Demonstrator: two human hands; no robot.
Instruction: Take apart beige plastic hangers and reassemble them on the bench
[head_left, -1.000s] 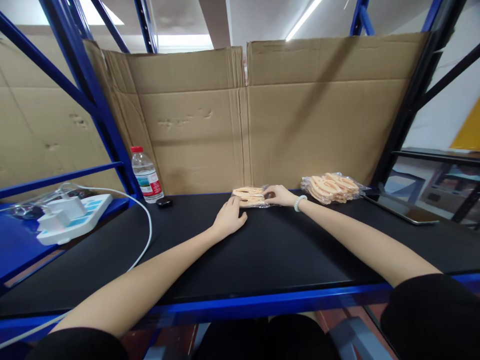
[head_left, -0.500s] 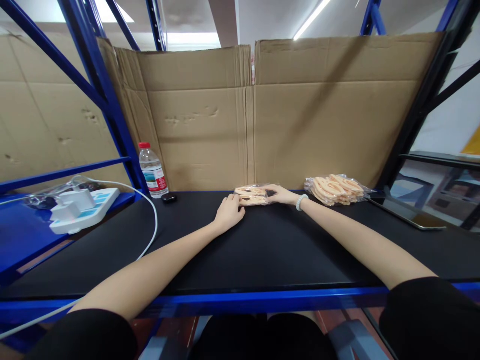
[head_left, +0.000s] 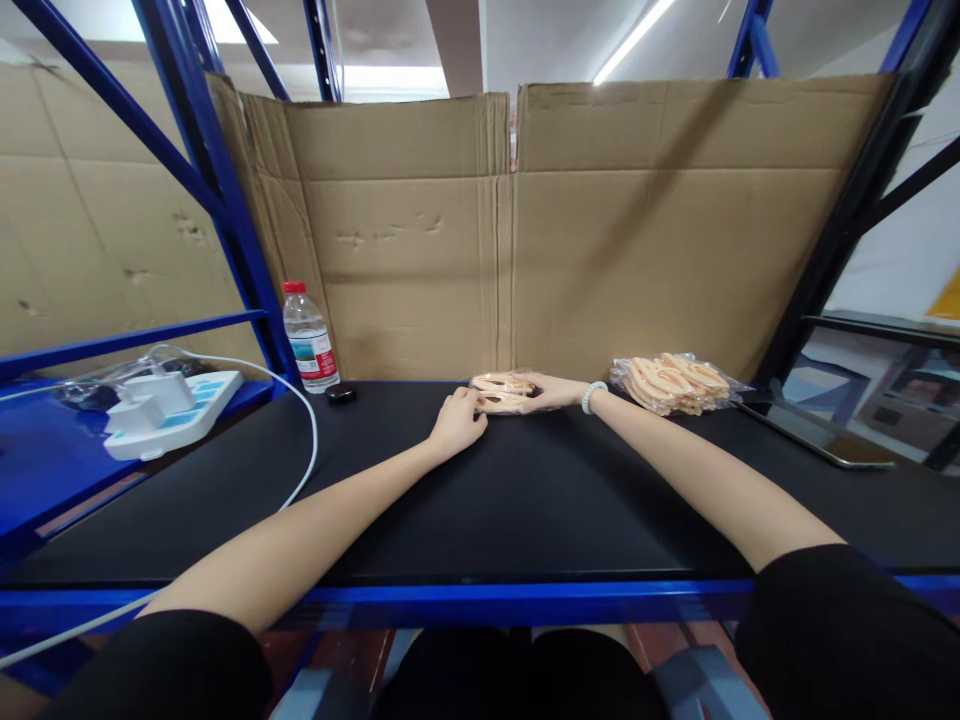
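Your desk [head_left: 517, 510] has a black top and a blue near edge. The brown cardboard panels [head_left: 660, 240] stand upright along its far edge, with a narrow gap between their upper parts. A blue upright [head_left: 225, 195] rises at the far left corner. Just outside the left edge, the blue shelf [head_left: 45, 450] carries the white power strip [head_left: 214, 395], fitted with white plugs [head_left: 142, 412]. The white cable [head_left: 316, 440] loops over the left part of the desk, passes behind your left forearm [head_left: 300, 540] and crosses the near edge. The dark, flat, tablet-like device [head_left: 825, 435] lies toward the far right corner. The pile of peach items in clear film [head_left: 675, 385] lies beside it, near the far edge. The bottle [head_left: 313, 350], red-capped, stands upright at the far left corner.

Your left hand [head_left: 457, 425] rests its fingers on the left end of the packet; its thumb is apart, and you cannot tell whether this grip is firm. Your right hand [head_left: 556, 392] grasps the right end between thumb and fingers. The packet [head_left: 501, 403], peach-coloured under clear film, lies near the middle of the far edge. The small black object [head_left: 341, 393] sits just beside the bottle. The pale beaded bracelet [head_left: 590, 394] encircles your right wrist
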